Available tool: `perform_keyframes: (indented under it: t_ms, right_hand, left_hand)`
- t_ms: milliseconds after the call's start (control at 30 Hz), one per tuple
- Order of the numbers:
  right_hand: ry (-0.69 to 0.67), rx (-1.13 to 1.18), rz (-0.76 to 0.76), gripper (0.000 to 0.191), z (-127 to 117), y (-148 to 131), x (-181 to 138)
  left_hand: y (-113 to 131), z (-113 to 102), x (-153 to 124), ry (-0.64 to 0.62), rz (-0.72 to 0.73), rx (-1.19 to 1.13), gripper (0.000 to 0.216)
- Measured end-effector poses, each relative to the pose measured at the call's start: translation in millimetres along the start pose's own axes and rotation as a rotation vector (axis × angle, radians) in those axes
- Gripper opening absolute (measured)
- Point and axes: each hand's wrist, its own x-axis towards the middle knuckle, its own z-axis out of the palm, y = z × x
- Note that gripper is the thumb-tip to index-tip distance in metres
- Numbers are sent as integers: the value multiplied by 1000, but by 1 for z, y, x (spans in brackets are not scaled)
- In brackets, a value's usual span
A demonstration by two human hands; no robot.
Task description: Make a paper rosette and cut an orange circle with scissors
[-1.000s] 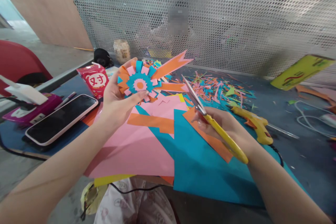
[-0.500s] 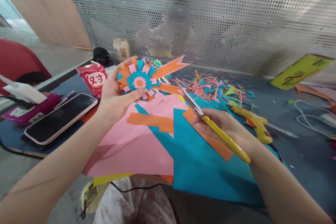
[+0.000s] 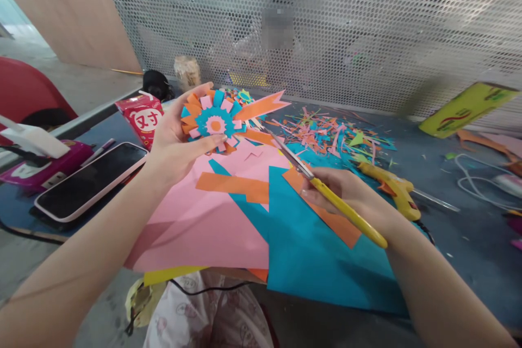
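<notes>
Round blue, pink and orange paper rosette [image 3: 216,125], held near flat pink paper sheet [image 3: 196,234]: left hand [image 3: 171,144] pinches it, thumb across its front, presumably for steadiness; right hand [image 3: 340,185] grips yellow-handled metal scissors [image 3: 324,187], blades angled towards orange paper tails [image 3: 261,107]

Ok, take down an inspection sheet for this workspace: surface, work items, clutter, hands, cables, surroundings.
Surface: dark blue table, partly covered by a pink sheet and a blue sheet.
Work items: paper rosette with orange tails; scissors, tips near the lower tail, contact unclear.
Clutter: heaped paper scraps, phone, red drink carton, yellow glue gun.
Hands: left hand holds the rosette; right hand holds the scissors.
Cables: black cord at the glue gun's handle; black cable looping below the table's front edge.
Surroundings: perforated metal screen behind; red chair at left.
</notes>
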Motion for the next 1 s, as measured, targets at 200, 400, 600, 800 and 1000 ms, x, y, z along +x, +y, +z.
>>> perform_keyframes:
  t_ms: [200,400,600,800,1000]
  right_hand:
    - [-1,-8,17,48,0,1,2]
    - [-40,-15,-24,47,0,2,2]
    - [-31,-13,-44,48,1,0,0]
    - [-37,-28,-46,44,1,-2,0]
    - [-37,-52,-40,40,2,-2,1]
  left_hand:
    - [-3,0,1,2,35,49,69]
    - [0,3,2,48,-5,-22,64]
    - [-1,-1,2,-16,7,24,64]
    - [-1,1,1,29,-3,-15,65]
    - [-2,3,1,27,23,-9,68]
